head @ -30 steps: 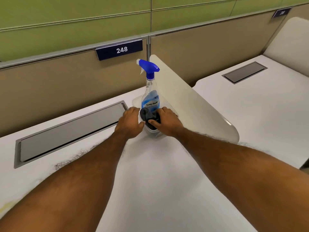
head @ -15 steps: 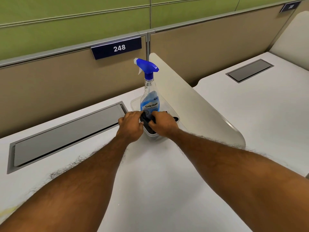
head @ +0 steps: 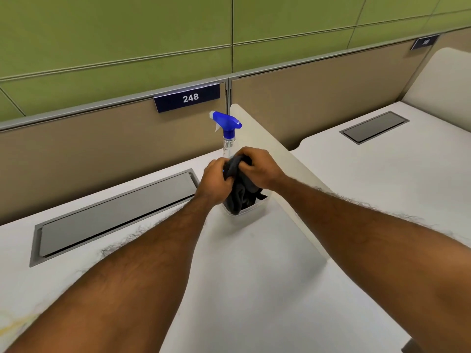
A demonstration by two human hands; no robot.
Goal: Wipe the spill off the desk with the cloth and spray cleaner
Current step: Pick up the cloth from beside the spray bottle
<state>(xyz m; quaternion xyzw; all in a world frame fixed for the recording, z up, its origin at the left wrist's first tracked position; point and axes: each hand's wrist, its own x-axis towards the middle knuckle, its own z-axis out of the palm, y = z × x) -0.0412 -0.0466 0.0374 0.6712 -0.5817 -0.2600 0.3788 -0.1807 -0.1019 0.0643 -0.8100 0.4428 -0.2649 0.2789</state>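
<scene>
A dark grey cloth [head: 239, 193] hangs partly out of a clear plastic tub [head: 251, 210] at the back of the white desk [head: 254, 289]. My left hand [head: 216, 183] and my right hand [head: 257, 168] both grip the cloth's top, lifted above the tub. Behind them stands a clear spray bottle with a blue trigger head [head: 227, 124]; its lower body is hidden by my hands. A yellowish smear [head: 15, 324] marks the desk at the lower left edge.
A grey cable hatch [head: 112, 215] is set into the desk on the left. A cream divider panel [head: 277, 159] runs along the right of the tub. Beyond it lies a neighbouring desk [head: 382, 179] with its own hatch. A beige partition carries a sign reading 248 [head: 190, 98].
Both hands have closed on the cloth in the tub and raised it, so it now hangs partly out. The camera view has shifted slightly.
</scene>
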